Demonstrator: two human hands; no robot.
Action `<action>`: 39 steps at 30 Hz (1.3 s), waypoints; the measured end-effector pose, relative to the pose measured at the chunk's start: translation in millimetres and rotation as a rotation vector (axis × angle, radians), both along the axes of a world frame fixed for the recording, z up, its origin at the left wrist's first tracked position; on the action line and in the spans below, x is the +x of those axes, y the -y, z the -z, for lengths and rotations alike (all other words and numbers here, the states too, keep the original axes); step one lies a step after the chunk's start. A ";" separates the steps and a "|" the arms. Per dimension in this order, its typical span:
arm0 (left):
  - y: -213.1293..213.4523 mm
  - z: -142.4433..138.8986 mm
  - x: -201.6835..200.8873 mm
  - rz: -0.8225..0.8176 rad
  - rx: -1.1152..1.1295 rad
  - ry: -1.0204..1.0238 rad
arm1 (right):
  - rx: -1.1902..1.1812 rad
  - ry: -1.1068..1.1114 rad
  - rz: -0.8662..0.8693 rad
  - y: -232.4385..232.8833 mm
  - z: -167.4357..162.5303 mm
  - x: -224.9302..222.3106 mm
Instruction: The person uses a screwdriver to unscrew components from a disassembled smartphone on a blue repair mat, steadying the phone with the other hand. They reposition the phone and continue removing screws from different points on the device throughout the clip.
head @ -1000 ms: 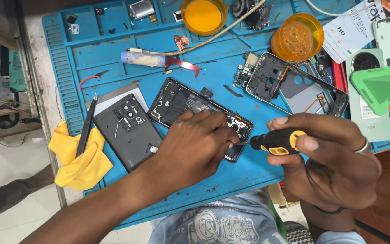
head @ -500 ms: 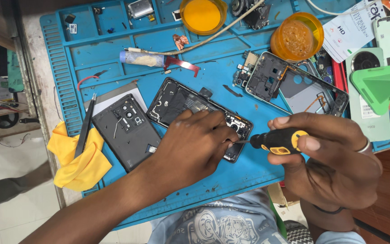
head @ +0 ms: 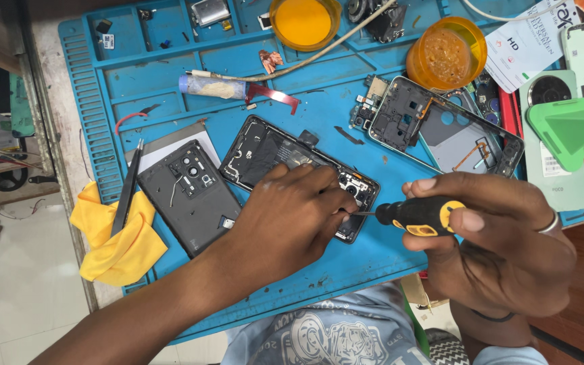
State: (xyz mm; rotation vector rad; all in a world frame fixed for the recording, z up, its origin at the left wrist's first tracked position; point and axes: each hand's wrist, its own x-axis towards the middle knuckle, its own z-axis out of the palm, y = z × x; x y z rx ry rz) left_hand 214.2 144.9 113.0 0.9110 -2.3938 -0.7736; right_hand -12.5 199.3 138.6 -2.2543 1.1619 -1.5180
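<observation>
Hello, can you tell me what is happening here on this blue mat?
A person works on an opened phone lying on the blue mat. The left hand presses down on the phone's lower end, and the right hand holds a black-and-yellow screwdriver with its tip at that same end. A removed back cover lies to the left, another phone frame behind.

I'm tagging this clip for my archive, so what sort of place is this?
Most likely a phone repair bench. An opened phone lies on a blue repair mat; the left hand steadies it while the right hand works a small screwdriver. A stripped phone frame lies nearby.
</observation>
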 end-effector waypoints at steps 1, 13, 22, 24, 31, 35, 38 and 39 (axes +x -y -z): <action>0.0 0.2 0.0 -0.001 -0.001 0.001 | -0.005 -0.002 0.000 0.7 0.3 -0.5; -3.0 8.1 -0.6 -0.020 -0.038 -0.016 | -0.030 -0.065 -0.048 4.2 -1.6 -2.8; -5.2 10.7 0.1 -0.017 -0.074 -0.013 | 0.024 -0.022 -0.021 -7.7 5.1 -0.1; -4.8 10.7 0.3 -0.012 -0.070 -0.009 | 0.011 -0.025 -0.022 -5.3 2.9 1.2; -4.0 10.5 1.1 -0.014 -0.073 -0.018 | -0.013 -0.051 -0.086 0.6 -11.0 9.5; -4.4 9.9 0.5 -0.011 -0.072 -0.021 | 0.099 -0.027 -0.006 -16.7 -9.5 11.3; -4.1 9.6 -0.8 -0.013 -0.074 -0.023 | 0.049 0.015 -0.070 -16.5 -4.6 8.8; -3.2 10.1 -1.6 -0.014 -0.076 -0.024 | 0.027 0.046 -0.105 -13.6 -2.9 7.8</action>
